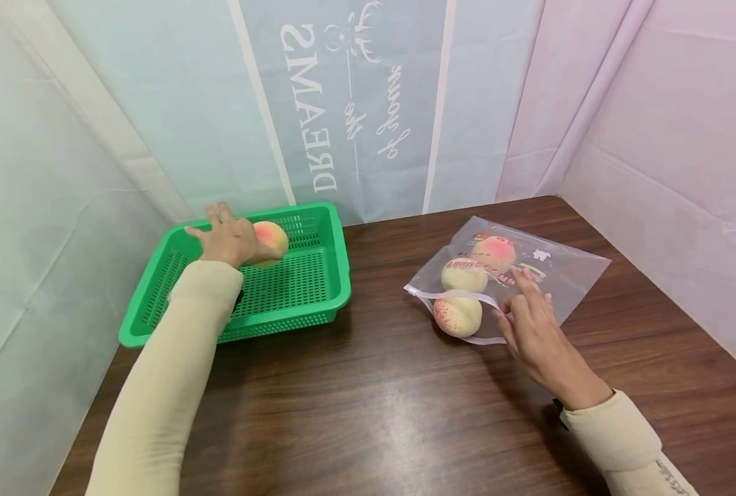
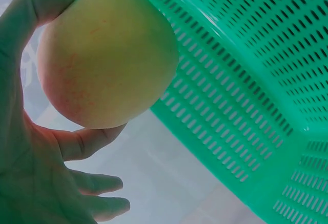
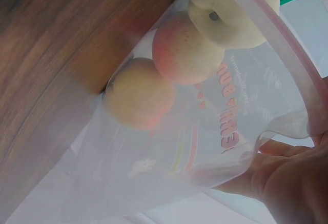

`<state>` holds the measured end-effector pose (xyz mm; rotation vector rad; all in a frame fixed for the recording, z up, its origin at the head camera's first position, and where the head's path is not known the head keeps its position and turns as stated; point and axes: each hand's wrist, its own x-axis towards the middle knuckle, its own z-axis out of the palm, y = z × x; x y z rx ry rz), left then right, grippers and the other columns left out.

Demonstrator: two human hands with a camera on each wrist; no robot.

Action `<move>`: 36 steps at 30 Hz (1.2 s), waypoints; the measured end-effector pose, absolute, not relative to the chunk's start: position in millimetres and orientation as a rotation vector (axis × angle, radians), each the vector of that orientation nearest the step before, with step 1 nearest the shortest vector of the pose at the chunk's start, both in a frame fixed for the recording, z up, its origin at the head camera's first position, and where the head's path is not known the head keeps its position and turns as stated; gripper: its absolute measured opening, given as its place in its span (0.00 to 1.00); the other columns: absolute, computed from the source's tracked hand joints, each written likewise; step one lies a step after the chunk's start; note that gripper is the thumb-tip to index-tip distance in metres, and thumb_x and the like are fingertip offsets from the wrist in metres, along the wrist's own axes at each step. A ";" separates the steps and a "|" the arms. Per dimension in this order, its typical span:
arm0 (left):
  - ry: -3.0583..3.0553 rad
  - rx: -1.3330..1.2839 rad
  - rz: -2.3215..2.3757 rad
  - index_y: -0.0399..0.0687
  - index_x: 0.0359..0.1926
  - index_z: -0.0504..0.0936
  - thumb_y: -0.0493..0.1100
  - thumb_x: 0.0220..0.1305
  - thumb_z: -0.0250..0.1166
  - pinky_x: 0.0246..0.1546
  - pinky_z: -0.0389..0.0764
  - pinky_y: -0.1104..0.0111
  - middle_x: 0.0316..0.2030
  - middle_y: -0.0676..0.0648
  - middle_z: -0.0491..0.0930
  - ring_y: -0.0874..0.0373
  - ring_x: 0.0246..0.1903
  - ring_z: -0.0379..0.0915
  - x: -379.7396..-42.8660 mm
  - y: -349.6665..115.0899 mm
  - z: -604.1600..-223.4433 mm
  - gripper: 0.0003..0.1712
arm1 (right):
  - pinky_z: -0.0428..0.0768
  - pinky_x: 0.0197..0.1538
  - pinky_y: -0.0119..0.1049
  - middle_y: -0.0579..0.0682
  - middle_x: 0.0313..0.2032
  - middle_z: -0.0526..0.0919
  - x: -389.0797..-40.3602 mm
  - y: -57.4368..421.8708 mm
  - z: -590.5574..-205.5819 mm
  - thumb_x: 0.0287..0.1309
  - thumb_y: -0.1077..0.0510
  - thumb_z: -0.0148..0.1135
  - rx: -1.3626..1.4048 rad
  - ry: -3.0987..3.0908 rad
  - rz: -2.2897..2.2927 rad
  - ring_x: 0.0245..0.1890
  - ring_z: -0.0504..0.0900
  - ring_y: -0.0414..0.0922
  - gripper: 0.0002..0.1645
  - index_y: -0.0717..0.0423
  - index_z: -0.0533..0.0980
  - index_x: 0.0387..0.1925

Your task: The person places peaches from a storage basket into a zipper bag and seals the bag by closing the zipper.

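Observation:
My left hand [image 1: 226, 241] is over the green basket [image 1: 341, 265], thumb and index finger gripping a yellow-pink peach [image 1: 271, 236]. In the left wrist view the same peach [image 2: 110, 57] sits between thumb and index, with the other fingers extended away from it. On the right lies a translucent zip bag [image 1: 566, 275] with three peaches in it. One peach [image 1: 458, 316] is at the bag's mouth, and two lie deeper. My right hand [image 1: 535, 337] holds the bag's upper rim at the mouth, fingers over the outside. Its fingertips are partly hidden in the right wrist view.
The brown wooden table [image 1: 343, 413] carries the basket at back left and the bag at right. Fabric curtains [image 1: 368, 103] with printed lettering stand behind the table, and more hang along both sides.

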<state>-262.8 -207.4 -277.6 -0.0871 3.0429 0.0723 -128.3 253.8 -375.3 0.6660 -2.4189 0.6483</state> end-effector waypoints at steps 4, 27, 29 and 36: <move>3.048 -0.081 0.084 0.28 0.44 0.79 0.72 0.52 0.63 0.53 0.41 0.19 0.72 0.19 0.35 0.23 0.72 0.25 -260.9 -202.2 -274.9 0.47 | 0.58 0.52 0.82 0.72 0.68 0.62 -129.1 253.7 -375.5 0.71 0.61 0.56 0.674 -2.414 0.646 0.68 0.59 0.73 0.11 0.61 0.68 0.32; 3.088 0.087 0.144 0.30 0.56 0.75 0.70 0.50 0.65 0.55 0.37 0.20 0.74 0.23 0.37 0.28 0.74 0.24 -246.4 -164.9 -258.9 0.50 | 0.57 0.52 0.82 0.73 0.69 0.60 -127.2 255.5 -379.1 0.78 0.48 0.43 0.667 -2.423 0.669 0.69 0.57 0.73 0.22 0.62 0.67 0.33; 3.093 0.098 0.156 0.30 0.56 0.74 0.69 0.49 0.66 0.55 0.37 0.20 0.74 0.24 0.37 0.29 0.74 0.24 -245.0 -162.3 -258.5 0.50 | 0.57 0.52 0.82 0.73 0.69 0.61 -127.4 255.4 -379.1 0.78 0.46 0.41 0.668 -2.419 0.666 0.69 0.57 0.73 0.24 0.62 0.67 0.33; 3.082 0.132 0.119 0.30 0.60 0.72 0.69 0.51 0.64 0.57 0.37 0.21 0.75 0.25 0.36 0.30 0.74 0.24 -239.1 -153.8 -257.6 0.50 | 0.58 0.52 0.82 0.73 0.68 0.61 -128.2 254.6 -378.7 0.78 0.45 0.40 0.672 -2.411 0.669 0.69 0.58 0.73 0.26 0.62 0.67 0.33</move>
